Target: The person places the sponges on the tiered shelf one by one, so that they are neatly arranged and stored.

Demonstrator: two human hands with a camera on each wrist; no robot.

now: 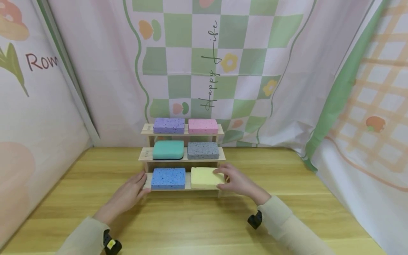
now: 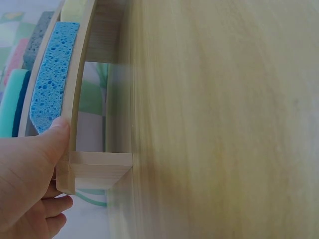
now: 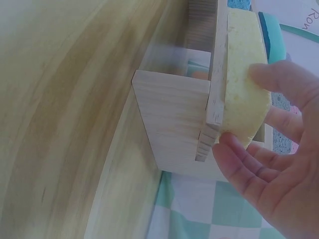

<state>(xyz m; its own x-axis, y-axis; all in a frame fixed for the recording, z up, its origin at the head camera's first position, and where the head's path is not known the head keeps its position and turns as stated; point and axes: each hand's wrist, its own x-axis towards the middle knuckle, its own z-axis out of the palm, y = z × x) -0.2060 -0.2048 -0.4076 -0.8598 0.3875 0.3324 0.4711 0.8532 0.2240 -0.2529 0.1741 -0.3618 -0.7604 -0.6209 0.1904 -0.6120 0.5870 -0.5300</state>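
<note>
A small three-tier wooden shelf (image 1: 188,190) bears a row of sponges on each tier. On the bottom tier lie a blue sponge (image 1: 168,178) and, to its right, a yellow sponge (image 1: 204,177). My left hand (image 1: 129,193) grips the left end of the bottom board; in the left wrist view its thumb lies by the blue sponge (image 2: 55,74), with other fingers beyond the board's end. My right hand (image 1: 237,180) holds the yellow sponge (image 3: 244,69) at its right end, fingertips on its sides, in the right wrist view.
On the middle tier sit a teal sponge (image 1: 168,149) and a grey sponge (image 1: 203,150). A purple sponge (image 1: 169,125) and a pink sponge (image 1: 203,126) lie on the top tier. The shelf stands on a wood-grain table (image 1: 191,223), before a checkered curtain (image 1: 204,60).
</note>
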